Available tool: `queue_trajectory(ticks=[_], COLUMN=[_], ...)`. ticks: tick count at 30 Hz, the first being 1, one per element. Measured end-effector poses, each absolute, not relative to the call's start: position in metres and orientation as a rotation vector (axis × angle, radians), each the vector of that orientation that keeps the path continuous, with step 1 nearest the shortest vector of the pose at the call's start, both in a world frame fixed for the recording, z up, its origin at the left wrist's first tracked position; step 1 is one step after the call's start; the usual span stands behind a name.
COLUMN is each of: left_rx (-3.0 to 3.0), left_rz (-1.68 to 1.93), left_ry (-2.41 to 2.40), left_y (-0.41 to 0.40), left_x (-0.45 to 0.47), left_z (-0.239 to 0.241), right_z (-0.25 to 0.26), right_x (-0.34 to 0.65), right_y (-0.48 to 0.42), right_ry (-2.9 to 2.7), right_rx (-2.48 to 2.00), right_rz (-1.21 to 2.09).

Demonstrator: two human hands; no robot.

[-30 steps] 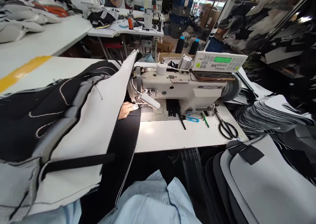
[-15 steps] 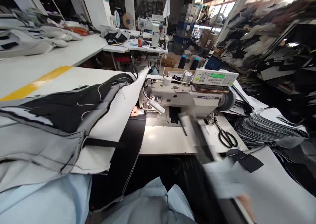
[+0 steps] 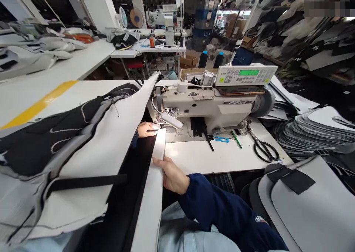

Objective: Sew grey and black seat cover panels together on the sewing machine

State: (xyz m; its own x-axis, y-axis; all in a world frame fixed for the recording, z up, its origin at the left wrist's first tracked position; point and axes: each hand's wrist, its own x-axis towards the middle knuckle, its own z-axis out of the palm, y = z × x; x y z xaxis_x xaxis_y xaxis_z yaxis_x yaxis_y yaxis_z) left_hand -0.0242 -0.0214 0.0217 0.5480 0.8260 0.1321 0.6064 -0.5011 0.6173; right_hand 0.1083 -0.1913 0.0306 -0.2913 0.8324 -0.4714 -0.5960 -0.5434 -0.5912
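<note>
My right hand [image 3: 172, 173] grips a long white-faced fabric strip [image 3: 151, 192], thumb on top and fingers beneath. The strip's far end reaches the needle area of a sewing machine [image 3: 205, 106]. There, my left hand [image 3: 145, 130] has its fingers bent and pressed together beside the strip's end; what they pinch is too small to make out. Black fabric [image 3: 124, 196] runs under and left of the strip. A large grey, white and black sewn piece [image 3: 102, 133] lies over the table on the left, partly hiding my left sleeve.
Black-handled scissors [image 3: 265, 151], blue thread snips [image 3: 220, 138] and a green pen-like tool [image 3: 236, 139] lie right of the machine. Stacked cut pieces [image 3: 313, 130] stand farther right. More white-faced panels [image 3: 318, 207] lie at the lower right. A control panel [image 3: 245, 76] tops the machine.
My right hand, blurred at the lower right before with the strip, has swung left and brought it beside the needle area. The snips and green tool now show. The large sewn piece sits farther left.
</note>
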Motion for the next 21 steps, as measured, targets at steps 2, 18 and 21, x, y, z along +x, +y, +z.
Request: queue_trajectory(ticks=[2,18,21], left_rx=[2.356,2.89,2.888], left_rz=[0.48,0.382,0.386], left_ry=[1.19,0.846,0.847], left_y=[-0.014,-0.029,-0.025], left_x=[-0.029,-0.031,-0.033], left_z=[0.012,-0.035,-0.031], right_z=[0.027,-0.017,-0.017], right_x=[0.102,0.08,0.077], right_y=[-0.2,-0.212,-0.205], right_ry=[-0.313,-0.826,-0.924], right_rx=[-0.939,-1.008,-1.049], right_rz=[2.027,1.833,1.827])
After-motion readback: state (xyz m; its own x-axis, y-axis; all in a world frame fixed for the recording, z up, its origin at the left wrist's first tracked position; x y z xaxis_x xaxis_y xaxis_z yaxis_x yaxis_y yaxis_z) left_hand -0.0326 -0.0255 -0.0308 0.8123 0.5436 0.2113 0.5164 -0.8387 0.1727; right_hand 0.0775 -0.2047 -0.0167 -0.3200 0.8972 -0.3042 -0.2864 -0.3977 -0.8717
